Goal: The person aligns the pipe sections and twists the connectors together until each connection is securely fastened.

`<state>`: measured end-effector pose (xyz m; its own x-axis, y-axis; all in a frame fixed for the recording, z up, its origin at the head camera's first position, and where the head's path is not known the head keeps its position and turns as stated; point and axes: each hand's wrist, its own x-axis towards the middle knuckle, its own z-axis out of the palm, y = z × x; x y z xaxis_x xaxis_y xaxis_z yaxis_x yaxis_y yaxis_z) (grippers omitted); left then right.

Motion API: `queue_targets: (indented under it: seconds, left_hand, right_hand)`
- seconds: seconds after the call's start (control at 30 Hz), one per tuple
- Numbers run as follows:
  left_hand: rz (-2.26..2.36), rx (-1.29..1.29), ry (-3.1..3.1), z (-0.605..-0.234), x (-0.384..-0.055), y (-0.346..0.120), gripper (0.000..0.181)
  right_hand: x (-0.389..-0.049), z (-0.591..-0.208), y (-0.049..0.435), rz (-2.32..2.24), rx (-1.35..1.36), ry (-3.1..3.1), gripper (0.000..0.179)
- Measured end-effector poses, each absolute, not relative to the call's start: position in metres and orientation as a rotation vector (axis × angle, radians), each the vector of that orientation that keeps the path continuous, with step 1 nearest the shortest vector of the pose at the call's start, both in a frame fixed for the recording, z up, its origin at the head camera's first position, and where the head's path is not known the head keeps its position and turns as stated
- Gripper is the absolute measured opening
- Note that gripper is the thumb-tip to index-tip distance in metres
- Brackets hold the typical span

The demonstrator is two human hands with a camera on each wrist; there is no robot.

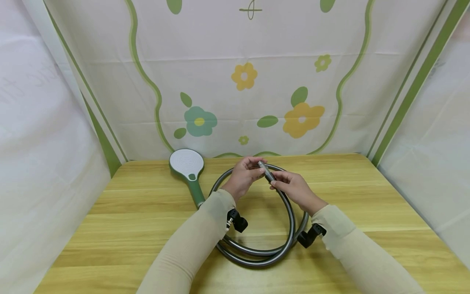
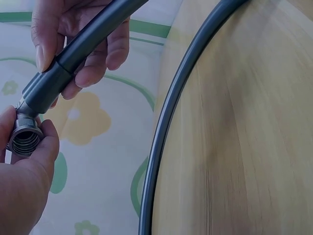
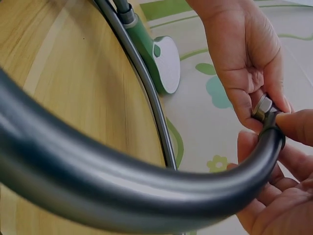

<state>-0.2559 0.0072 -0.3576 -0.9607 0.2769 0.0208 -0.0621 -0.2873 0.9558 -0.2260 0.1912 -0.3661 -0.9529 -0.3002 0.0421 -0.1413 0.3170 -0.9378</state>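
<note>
A dark grey shower hose (image 1: 291, 218) lies coiled on the table, its end raised above the coil. My left hand (image 1: 244, 175) pinches the threaded metal nut (image 2: 25, 139) at that end between thumb and fingers; the nut's open mouth shows in the left wrist view. Close beside it, my right hand (image 1: 293, 190) grips the dark sleeve (image 2: 49, 88) just behind the nut, thumb on one side and fingers on the other. To the left lies a shower head (image 1: 186, 163) with a white face and green handle. In the right wrist view, its handle end joins the hose.
The wooden table (image 1: 147, 241) carries the coil between and below my forearms. Behind it hangs a white cloth (image 1: 220, 41) printed with flowers, and more white cloth (image 1: 433, 122) stands at both sides. Small black wrist cameras (image 1: 308, 236) sit at both cuffs, near the hose.
</note>
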Motion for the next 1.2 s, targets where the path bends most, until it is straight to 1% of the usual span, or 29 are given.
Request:
queue_targets:
  seconds: [0.23, 0.77, 1.2]
  left_hand:
    - [2.359, 0.276, 1.733, -0.3578, -0.2555, 0.0091, 0.037]
    - [2.366, 0.253, 1.709, -0.3593, -0.2551, 0.0119, 0.036]
    - [2.311, 0.258, 1.777, -0.3592, -0.2558, 0.0173, 0.035]
  right_hand:
    - [-0.2248, -0.364, 0.191, -1.668, -0.363, 2.483, 0.04]
    - [-0.2254, -0.3668, 0.1943, -1.658, -0.35, 2.488, 0.041]
    - [-0.2252, -0.3656, 0.197, -1.62, -0.336, 2.536, 0.039]
